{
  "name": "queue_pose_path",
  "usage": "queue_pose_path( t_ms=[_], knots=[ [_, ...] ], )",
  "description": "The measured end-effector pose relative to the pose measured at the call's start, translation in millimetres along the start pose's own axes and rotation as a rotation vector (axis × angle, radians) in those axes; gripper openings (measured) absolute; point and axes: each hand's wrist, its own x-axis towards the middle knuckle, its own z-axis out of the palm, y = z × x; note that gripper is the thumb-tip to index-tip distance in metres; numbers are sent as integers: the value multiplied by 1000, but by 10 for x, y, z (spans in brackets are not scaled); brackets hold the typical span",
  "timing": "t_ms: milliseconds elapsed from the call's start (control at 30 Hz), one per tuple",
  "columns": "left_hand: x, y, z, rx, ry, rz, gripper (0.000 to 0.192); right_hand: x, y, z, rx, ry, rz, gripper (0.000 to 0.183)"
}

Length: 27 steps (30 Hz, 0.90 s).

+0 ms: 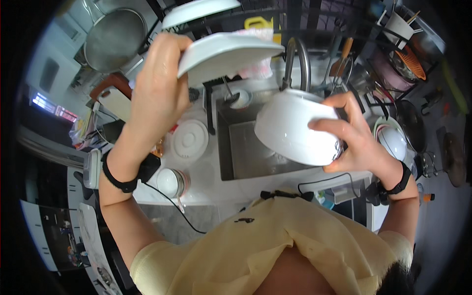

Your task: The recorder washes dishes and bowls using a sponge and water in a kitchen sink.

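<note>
My left hand (164, 77) is raised at the upper left, gripping the edge of a white plate or shallow dish (228, 51) held up near the rack. In my right hand (350, 132) is a white bowl (295, 127), tilted on its side above the right part of the steel sink (254, 147), its outside facing the camera. Behind the bowl stands the curved metal faucet (305, 66). A small bowl with a dark utensil (241, 99) sits at the sink's back left corner. Another white dish (199, 13) is on the rack above.
On the counter left of the sink are a white round lid (190, 140) and stacked bowls or cups (169, 182). A cutting board (116, 105) and a large pan (115, 40) are farther left. At right stand stacked bowls (392, 142), hanging utensils and a rack with an orange strainer (411, 64).
</note>
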Motion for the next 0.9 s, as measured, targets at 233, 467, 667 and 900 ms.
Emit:
queue_pose_path(
  t_ms=[233, 467, 667, 900],
  knots=[
    [-49, -74, 111, -16, -2, -10, 30, 54, 70, 138, 55, 26, -12, 61],
    [-233, -51, 162, -35, -14, -83, 32, 102, 45, 180, 31, 59, -46, 63],
    [-468, -109, 207, -64, -54, -98, 38, 62, 50, 289, 95, -35, -77, 62],
    [-454, -77, 37, -81, -54, -114, 39, 117, -91, 116, 52, -116, -80, 53]
  ],
)
